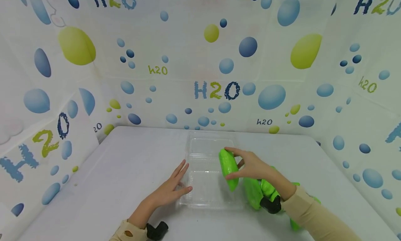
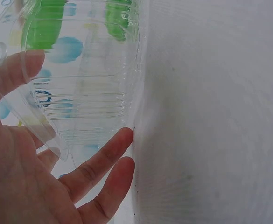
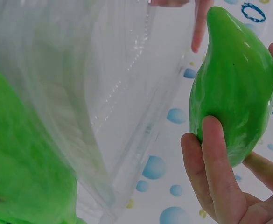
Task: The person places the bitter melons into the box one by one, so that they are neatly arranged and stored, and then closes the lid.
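The clear plastic container [image 1: 203,185] lies on the white table [image 1: 131,164], its far end close to the table's back edge. Above the container's right side is a green fruit [image 1: 228,166], pinched between the thumb and fingers of the right hand [image 1: 252,166]. At the container's left edge the left hand [image 1: 170,190] has its fingers spread, the thumb at the rim. White table surface stretches left of the container to the patterned backdrop [image 1: 175,35], and also runs right, past more green fruits [image 1: 251,194] heaped just beside the container. The right forearm and sleeve hide part of that heap, so its count cannot be told. The container's see-through walls are hard to make out; in the left wrist view its top is cut off.
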Demonstrator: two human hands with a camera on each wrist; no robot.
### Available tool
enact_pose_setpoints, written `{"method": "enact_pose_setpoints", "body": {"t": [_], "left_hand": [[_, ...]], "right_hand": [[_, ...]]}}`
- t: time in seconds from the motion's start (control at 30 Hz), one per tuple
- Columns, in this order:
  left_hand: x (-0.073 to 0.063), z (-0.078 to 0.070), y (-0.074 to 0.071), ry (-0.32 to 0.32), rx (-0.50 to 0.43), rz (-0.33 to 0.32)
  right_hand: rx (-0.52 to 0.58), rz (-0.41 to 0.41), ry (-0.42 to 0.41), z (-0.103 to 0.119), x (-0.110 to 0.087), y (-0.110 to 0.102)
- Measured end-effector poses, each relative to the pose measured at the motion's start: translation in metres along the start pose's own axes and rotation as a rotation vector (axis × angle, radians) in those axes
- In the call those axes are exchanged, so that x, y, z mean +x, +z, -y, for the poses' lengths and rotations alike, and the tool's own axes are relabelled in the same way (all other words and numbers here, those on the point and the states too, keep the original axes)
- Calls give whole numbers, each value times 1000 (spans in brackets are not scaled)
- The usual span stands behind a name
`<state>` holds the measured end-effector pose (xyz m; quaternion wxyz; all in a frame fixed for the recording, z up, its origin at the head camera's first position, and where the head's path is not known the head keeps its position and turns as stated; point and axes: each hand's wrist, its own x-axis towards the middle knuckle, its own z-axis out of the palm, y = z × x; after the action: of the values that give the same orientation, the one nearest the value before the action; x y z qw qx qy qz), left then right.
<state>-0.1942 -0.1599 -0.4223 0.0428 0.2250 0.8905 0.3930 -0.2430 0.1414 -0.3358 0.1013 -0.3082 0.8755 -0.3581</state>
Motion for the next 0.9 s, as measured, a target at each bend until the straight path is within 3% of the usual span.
{"method": "enact_pose_setpoints", "body": {"t": [0.2,0.9], "left_hand": [[-1,-2,0,-4,-12,3],[-4,-4,2,-21,-3,-11]], "right_hand": [[-4,-11,-14,1,-1,7],[-18,-30,63,14,5,26]]}}
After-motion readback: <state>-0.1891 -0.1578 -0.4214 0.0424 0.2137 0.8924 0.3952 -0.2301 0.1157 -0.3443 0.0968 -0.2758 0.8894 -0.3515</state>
